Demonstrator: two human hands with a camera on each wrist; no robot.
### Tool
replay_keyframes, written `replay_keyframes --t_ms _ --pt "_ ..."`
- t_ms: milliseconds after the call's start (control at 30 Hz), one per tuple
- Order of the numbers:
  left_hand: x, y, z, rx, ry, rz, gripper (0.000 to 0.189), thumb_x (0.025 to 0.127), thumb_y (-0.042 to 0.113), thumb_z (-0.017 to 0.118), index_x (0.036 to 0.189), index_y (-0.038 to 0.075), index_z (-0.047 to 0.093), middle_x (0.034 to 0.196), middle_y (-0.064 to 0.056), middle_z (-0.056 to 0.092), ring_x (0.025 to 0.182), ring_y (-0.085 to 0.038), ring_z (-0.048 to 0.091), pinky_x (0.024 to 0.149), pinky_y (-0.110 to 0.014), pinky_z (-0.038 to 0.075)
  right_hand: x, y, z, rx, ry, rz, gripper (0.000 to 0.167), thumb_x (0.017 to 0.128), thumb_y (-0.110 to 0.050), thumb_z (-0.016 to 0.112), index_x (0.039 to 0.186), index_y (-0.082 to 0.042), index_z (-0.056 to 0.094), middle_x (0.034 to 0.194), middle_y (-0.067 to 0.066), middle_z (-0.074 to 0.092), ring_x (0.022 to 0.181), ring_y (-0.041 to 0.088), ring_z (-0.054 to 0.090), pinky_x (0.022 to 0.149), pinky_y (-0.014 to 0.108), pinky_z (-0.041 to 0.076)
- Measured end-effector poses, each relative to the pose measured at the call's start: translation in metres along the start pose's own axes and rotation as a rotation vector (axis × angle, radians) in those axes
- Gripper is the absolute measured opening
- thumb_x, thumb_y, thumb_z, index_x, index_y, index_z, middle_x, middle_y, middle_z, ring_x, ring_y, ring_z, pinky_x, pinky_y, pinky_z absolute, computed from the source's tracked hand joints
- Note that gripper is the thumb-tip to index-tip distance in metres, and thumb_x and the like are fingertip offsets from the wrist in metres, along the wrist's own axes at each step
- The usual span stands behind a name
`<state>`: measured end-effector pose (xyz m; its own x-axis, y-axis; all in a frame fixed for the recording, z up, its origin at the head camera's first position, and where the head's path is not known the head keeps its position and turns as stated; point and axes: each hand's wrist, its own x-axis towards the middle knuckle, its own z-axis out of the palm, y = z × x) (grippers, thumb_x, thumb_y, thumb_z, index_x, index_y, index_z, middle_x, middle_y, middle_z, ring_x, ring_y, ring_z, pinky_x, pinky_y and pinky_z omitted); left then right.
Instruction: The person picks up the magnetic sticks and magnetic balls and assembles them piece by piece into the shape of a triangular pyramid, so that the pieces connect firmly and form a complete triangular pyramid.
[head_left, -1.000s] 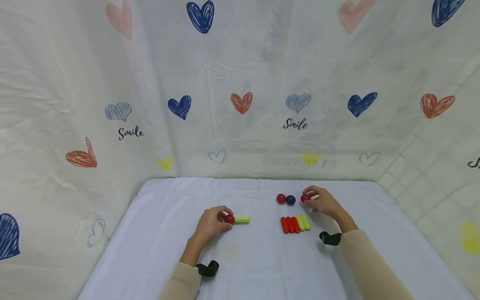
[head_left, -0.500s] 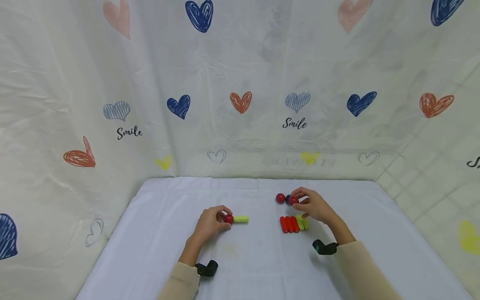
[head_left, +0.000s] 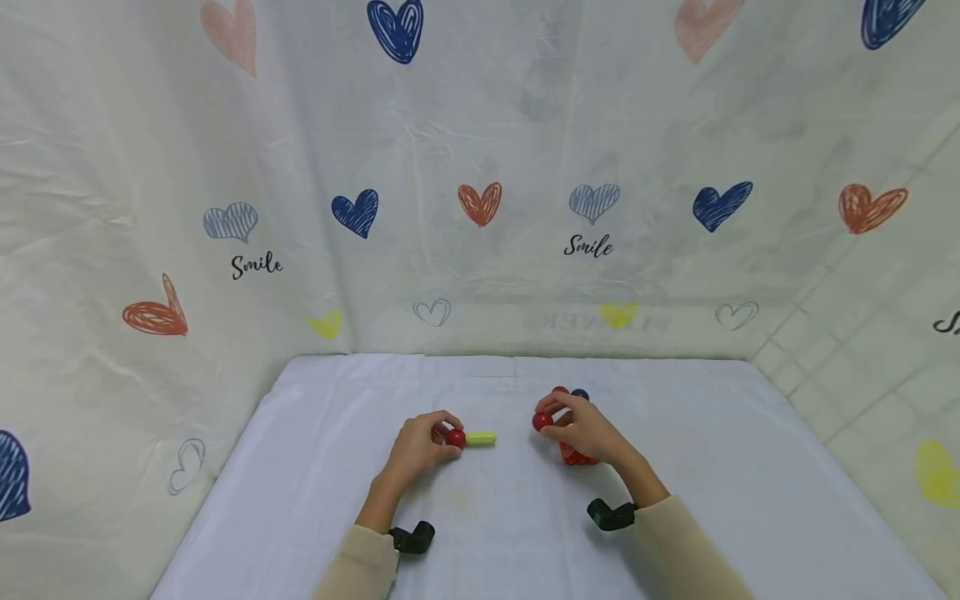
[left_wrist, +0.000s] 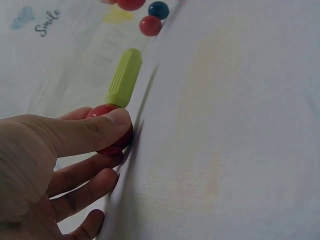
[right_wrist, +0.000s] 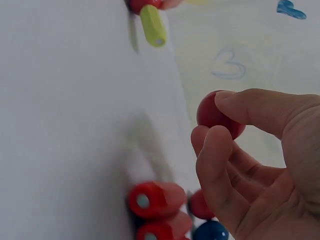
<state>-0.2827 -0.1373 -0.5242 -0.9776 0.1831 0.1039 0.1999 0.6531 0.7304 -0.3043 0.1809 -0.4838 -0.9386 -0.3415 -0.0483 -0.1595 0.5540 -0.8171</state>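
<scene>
My left hand pinches a red ball between thumb and fingers, low over the table. A lime green ribbed rod extends from that ball, end against it, pointing right in the head view. Further right, my right hand holds a second red ball by thumb and fingertips, above the cloth and apart from the rod. Beneath and behind this hand lie red rods, partly covered; pale round discs show in their ends in the right wrist view. The loose green rods are hidden in the head view.
Behind the right hand, another red ball and a dark blue ball lie side by side. White cloth covers the table. A pale curtain with printed hearts rises at the table's back edge.
My right hand has carried its red ball leftward, past the blue ball and over the rods, toward the left hand. The left hand, its ball and the green rod have stayed put.
</scene>
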Motion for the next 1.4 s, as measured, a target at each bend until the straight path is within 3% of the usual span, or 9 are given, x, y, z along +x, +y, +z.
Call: replay_keyframes --t_ms 233,700,1400 --pt "0.0 0.0 -0.001 -0.007 -0.002 -0.011 0.034 0.077 0.015 0.09 0.103 0.027 0.073 0.087 0.004 0.07 0.075 -0.014 0.055 0.068 -0.029 0.044 0.004 -0.007 0.024 -0.012 -0.038 -0.022 0.024 0.092 -0.012 0.075 0.114 -0.018 0.067 0.114 0.01 0.067 0.082 0.019 0.062 0.057 0.03 0.053" --pt "0.0 0.0 0.0 -0.009 -0.005 -0.003 0.032 0.077 0.017 0.09 0.103 0.027 0.073 0.087 0.003 0.071 0.075 -0.013 0.055 0.068 -0.027 0.045 0.015 -0.014 0.052 -0.001 -0.117 0.012 0.027 0.092 -0.014 0.076 0.117 -0.019 0.065 0.114 0.005 0.065 0.085 0.02 0.061 0.062 0.031 0.055" --pt "0.0 0.004 -0.001 0.012 0.0 -0.003 0.031 0.078 0.018 0.089 0.104 0.025 0.072 0.089 0.002 0.072 0.076 -0.014 0.056 0.069 -0.03 0.045 0.021 -0.016 0.057 -0.05 -0.074 0.022 0.03 0.092 -0.011 0.075 0.119 -0.02 0.065 0.117 0.005 0.066 0.087 0.02 0.062 0.064 0.032 0.057"
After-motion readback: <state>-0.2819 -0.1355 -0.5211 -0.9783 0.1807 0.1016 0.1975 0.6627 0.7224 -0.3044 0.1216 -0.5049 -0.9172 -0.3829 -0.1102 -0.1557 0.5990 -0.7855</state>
